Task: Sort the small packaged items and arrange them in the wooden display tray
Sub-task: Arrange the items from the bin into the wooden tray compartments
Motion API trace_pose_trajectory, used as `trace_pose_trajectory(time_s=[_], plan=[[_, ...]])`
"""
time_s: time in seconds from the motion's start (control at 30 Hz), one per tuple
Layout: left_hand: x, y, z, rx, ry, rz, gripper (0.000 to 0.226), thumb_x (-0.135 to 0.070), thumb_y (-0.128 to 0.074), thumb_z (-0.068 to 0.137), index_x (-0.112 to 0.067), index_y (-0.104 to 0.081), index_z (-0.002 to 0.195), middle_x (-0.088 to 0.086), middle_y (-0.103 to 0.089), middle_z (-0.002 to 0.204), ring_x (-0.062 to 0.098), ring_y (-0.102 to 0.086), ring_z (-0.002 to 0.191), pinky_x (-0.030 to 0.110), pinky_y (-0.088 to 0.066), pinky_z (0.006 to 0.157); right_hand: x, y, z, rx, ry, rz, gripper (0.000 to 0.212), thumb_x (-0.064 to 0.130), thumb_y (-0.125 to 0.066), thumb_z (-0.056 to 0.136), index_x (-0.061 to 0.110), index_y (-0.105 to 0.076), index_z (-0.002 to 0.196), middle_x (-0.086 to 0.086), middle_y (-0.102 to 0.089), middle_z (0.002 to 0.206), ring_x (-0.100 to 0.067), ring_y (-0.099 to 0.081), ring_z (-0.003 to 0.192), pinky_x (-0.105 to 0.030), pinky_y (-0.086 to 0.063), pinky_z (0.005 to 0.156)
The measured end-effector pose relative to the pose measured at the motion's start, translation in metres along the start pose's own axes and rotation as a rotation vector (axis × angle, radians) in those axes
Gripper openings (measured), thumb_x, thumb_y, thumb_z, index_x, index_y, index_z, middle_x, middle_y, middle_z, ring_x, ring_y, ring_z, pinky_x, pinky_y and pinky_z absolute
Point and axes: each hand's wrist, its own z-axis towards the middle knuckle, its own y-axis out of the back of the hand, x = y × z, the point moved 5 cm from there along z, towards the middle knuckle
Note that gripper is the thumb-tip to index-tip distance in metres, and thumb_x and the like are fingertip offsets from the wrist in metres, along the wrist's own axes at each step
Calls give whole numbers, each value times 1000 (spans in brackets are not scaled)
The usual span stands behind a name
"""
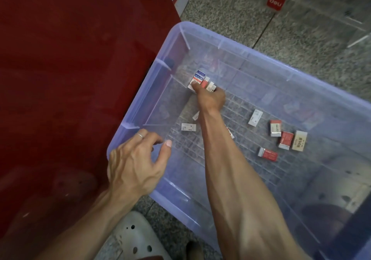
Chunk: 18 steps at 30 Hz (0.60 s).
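Observation:
My right hand [210,97] reaches deep into a clear bluish plastic bin [128,127] and grips a bunch of small packaged items [201,80]: a white, blue and red box plus two or three smaller ones. My left hand [136,163] hovers over the bin's near-left rim, fingers loosely spread, holding nothing; a ring sits on one finger. Loose packets lie on the bin floor: a white one [188,127], another white one [255,117], and red and beige ones [286,139] to the right. No wooden tray is in view.
A dark red cabinet face [70,69] stands along the bin's left side. The floor is speckled grey stone, with a red "deli" label [276,2] on a glass panel at the top right. A white perforated shoe [132,237] shows at the bottom.

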Motion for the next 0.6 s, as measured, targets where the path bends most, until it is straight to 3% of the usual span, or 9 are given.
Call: trace_pose_trajectory(time_s=[0.07,0.17,0.23,0.3,0.4,0.47,0.6], plan=[[-1,0,0,-1,-6,1,38,-55,-40,89,-26,-64,80,-10,-63,79,17,-64,67,30,-44,56,2,-3,-4,4,-11,-4,76,51,-78,36,14,-71,102,-6,-73,96,-24,-71,89,-43,-58,86],[-1,-1,0,1,-9,-5,39,-56,-39,89,-27,-64,80,-11,-63,79,16,-64,67,33,-47,56,6,-3,-15,33,-42,45,72,29,-89,52,9,-61,115,-5,-73,99,-21,-71,88,-38,-59,87],[-1,-1,0,-5,-14,-12,39,-55,-39,89,-27,-64,79,-11,-62,78,17,-64,67,34,-48,56,7,-3,-14,98,-37,89,53,17,-91,60,6,-69,106,-2,-74,87,-11,-70,70,-31,-59,71],[-1,0,0,-18,-17,-17,38,-54,-40,89,-27,-64,78,-11,-62,77,16,-64,66,33,-48,55,8,1,-11,153,-64,127,33,9,-89,66,8,-72,94,1,-71,76,-3,-60,52,-23,-48,53],[0,0,0,-23,-26,-19,38,-54,-40,89,-27,-64,77,-11,-62,76,16,-64,65,34,-48,55,11,6,-11,174,-76,160,21,10,-87,70,17,-69,78,6,-68,69,4,-56,43,-16,-42,45],[1,-1,-1,-25,-28,-18,38,-54,-40,89,-27,-63,77,-11,-62,76,15,-63,65,34,-48,55,12,6,-13,182,-61,155,20,12,-87,70,18,-70,79,6,-69,70,3,-59,48,-16,-45,48],[1,-1,0,-39,-27,-29,37,-54,-40,88,-27,-63,77,-10,-62,76,16,-63,65,35,-49,55,14,6,-10,206,-72,139,19,14,-88,66,15,-74,79,2,-74,74,-11,-68,63,-30,-56,64]])
